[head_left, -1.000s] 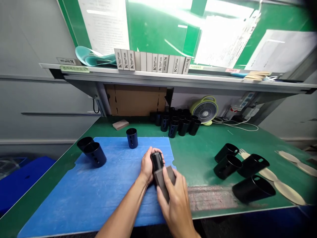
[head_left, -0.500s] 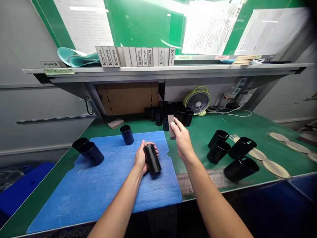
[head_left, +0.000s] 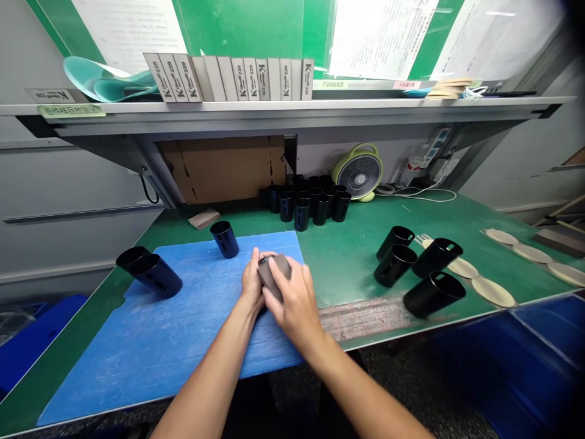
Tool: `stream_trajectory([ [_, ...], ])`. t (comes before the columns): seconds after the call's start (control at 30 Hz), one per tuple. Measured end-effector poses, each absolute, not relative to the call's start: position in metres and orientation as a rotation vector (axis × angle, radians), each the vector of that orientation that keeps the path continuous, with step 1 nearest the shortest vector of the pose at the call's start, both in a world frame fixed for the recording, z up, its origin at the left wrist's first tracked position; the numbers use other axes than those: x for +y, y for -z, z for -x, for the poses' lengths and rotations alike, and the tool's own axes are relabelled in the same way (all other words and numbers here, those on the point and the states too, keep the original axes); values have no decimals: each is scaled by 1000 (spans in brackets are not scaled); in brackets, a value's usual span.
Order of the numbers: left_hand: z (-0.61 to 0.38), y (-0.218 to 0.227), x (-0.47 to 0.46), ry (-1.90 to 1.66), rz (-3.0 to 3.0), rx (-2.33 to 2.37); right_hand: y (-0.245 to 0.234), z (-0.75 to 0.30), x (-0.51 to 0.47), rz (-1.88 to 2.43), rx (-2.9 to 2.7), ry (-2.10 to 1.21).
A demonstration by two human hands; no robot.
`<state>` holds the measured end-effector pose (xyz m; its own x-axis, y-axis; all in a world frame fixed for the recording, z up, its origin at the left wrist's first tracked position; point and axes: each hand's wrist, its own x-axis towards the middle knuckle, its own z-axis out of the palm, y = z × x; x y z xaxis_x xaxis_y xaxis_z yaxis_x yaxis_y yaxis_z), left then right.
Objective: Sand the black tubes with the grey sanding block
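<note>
Black cylindrical sleeve (head_left: 263, 263), mostly hidden, over blue corrugated mat (head_left: 105, 372). Left hand (head_left: 251, 281): fingers curled around sleeve. Right hand (head_left: 297, 302): closed on grey sanding block (head_left: 276, 274), pressing it against sleeve. Sleeve judged stiff, smooth, likely slippery; take hold around body.

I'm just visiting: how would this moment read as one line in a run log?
left hand: holds slotted black cup | right hand: presses grey sanding block against cup | surface: blue mat
</note>
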<state>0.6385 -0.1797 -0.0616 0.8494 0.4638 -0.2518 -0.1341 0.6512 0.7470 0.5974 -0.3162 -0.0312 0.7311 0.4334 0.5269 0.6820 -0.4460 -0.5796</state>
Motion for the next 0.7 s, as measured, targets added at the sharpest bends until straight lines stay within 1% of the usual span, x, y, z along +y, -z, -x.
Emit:
stream_trajectory([
  [0.07, -638, 60, -179, -272, -867, 380, 50, -554, -346, 2214, -897, 414],
  [0.13, -637, 57, -178, -246, -883, 337, 62, -524, -380, 2216, -913, 460],
  [0.27, -631, 52, -174, -249, -815, 202, 52, -520, -424, 2148, -681, 524],
  [0.37, -624, 46, -173, -258, -781, 139, 37, -541, -433, 2086, -510, 444],
  [0.43, -620, 43, -174, -261, -779, 126, 37, -550, -434, 2044, -434, 343],
  [0.57, -615, 36, -177, -318, -850, 109, 59, -551, -433, 1978, -357, 143],
  [0.7, -613, 35, -179, -437, -1113, -15, 81, -545, -435, 1985, -393, 70],
])
